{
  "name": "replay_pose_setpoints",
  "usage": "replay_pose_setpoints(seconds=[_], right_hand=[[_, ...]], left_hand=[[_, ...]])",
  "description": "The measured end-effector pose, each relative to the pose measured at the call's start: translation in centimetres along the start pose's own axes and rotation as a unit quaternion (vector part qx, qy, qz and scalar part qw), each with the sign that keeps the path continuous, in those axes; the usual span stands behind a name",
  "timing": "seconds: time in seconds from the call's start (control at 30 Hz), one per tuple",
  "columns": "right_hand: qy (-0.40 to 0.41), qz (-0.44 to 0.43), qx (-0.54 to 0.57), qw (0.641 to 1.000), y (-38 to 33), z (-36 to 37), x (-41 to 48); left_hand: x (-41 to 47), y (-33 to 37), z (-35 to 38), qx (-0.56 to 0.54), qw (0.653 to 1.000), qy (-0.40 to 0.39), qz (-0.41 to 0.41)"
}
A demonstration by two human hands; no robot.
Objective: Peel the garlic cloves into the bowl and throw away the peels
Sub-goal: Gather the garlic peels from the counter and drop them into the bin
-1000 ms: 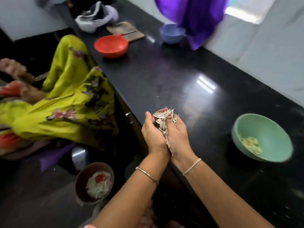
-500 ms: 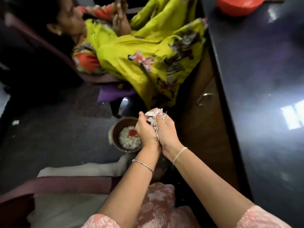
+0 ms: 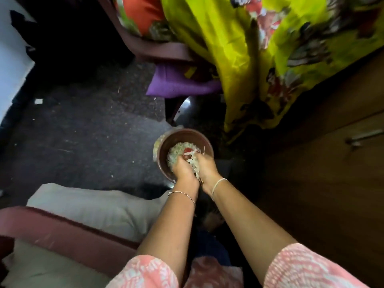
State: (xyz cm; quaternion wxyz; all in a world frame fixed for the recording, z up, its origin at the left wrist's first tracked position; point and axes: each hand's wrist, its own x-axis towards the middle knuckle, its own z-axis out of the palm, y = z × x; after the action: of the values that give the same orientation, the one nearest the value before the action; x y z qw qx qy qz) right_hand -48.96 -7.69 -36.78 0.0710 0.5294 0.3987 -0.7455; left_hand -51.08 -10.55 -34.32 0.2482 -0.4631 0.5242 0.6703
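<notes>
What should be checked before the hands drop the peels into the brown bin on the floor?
1. Hands over the bin mouth: ok. The left hand and right hand are inside the rim of the brown waste bin.
2. Grip on the load: ok. The garlic peels are bunched between both hands.
3. Room in the bin: ok. The waste heap looks to lie below the rim.
4. Yellow garment clear of the mouth: ok. It hangs to the bin's right, not over it.
5. Spillage: cannot tell. Pale scraps dot the floor, but they are too small to identify.
</notes>
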Motion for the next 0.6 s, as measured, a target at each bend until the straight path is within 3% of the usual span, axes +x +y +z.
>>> replay_pose_setpoints(seconds=[0.17,0.37,0.47,0.6], right_hand=[[0.027,0.068,0.066,0.995,1.7,0.6,8.3],[0.065,0.090,0.008,0.994,3.9,0.4,14.8],[0.060,0.096,-0.017,0.993,4.6,-0.1,16.5],[0.078,0.038,-0.061,0.994,6.0,0.2,17.6]], left_hand=[[7.7,-1.9,0.8,-0.012,0.996,-0.030,-0.084],[11.3,-2.0,0.9,0.018,0.988,-0.033,-0.147],[12.4,-2.1,1.1,0.018,0.988,-0.021,-0.154],[13.6,-2.7,1.0,0.011,0.993,-0.003,-0.117]])
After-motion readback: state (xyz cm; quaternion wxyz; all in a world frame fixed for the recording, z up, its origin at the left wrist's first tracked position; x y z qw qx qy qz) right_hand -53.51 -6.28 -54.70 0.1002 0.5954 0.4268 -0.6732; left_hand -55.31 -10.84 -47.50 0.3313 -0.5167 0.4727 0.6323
